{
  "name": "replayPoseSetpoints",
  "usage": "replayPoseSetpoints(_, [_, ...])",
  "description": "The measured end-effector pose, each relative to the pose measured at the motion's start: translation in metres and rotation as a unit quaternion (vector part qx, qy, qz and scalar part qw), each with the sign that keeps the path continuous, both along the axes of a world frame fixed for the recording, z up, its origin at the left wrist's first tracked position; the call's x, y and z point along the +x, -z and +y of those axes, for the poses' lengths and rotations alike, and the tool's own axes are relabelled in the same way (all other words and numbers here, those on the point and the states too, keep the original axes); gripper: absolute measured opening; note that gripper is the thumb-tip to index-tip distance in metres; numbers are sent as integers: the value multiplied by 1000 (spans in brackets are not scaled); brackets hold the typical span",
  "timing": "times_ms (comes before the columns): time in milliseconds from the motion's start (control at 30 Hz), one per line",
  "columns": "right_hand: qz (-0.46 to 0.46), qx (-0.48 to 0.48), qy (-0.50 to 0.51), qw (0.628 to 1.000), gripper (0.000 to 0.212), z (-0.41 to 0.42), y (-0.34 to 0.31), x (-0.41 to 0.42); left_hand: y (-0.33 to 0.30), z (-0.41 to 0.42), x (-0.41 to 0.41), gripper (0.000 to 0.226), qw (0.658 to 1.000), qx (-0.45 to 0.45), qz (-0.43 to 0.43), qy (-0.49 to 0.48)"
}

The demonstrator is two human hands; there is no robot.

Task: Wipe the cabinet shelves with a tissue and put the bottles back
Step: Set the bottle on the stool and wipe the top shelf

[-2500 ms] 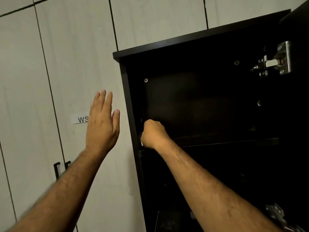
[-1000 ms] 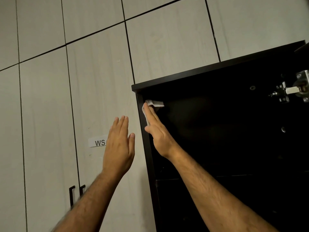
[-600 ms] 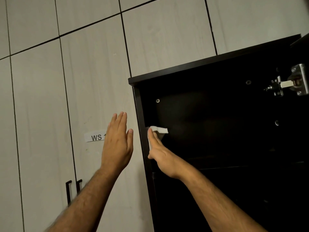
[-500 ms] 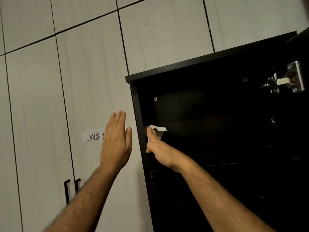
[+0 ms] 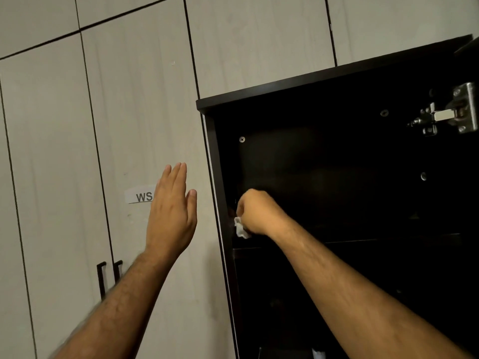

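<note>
The tissue (image 5: 240,229) is bunched in the right hand (image 5: 256,212), a white crumple poking out below the curled fingers on the hand's left side. The right hand grasps it in a fist at the far left end of the shelf (image 5: 388,238), just beside the inner left wall of the dark cabinet (image 5: 324,81), low against the shelf surface. The left hand (image 5: 172,211) is held flat with straight fingers together, grasping nothing, raised before the pale panelled doors (image 5: 77,151), partly covering a "WS" label (image 5: 141,196). A metal hinge (image 5: 451,112) sits at the cabinet's upper right.
</note>
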State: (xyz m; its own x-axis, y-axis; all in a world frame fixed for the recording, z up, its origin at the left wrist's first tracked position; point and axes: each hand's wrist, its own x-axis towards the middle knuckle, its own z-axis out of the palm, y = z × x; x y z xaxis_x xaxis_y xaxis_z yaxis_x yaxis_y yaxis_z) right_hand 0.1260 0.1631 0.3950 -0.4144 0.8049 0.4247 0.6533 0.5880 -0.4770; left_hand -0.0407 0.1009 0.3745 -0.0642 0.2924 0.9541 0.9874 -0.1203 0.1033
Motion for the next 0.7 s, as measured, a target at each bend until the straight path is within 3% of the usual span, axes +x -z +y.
replayPoseSetpoints(167, [106, 51, 41, 992, 19, 12, -2, -10, 3, -13, -8, 52, 1000, -3, -4, -12])
replayPoseSetpoints(233, [78, 58, 50, 994, 24, 12, 8, -13, 5, -17, -11, 51, 1000, -2, -8, -14])
replayPoseSetpoints(367, [18, 68, 26, 997, 12, 8, 25, -10, 14, -16, -11, 51, 1000, -12, -18, -11])
replayPoseSetpoints(600, [57, 38, -123, 990, 7, -13, 33, 22, 27, -5, 4, 52, 999, -29, -22, 12])
replayPoseSetpoints(700, [36, 74, -108, 991, 12, -23, 45, 24, 32, -3, 9, 52, 999, -31, -27, 18])
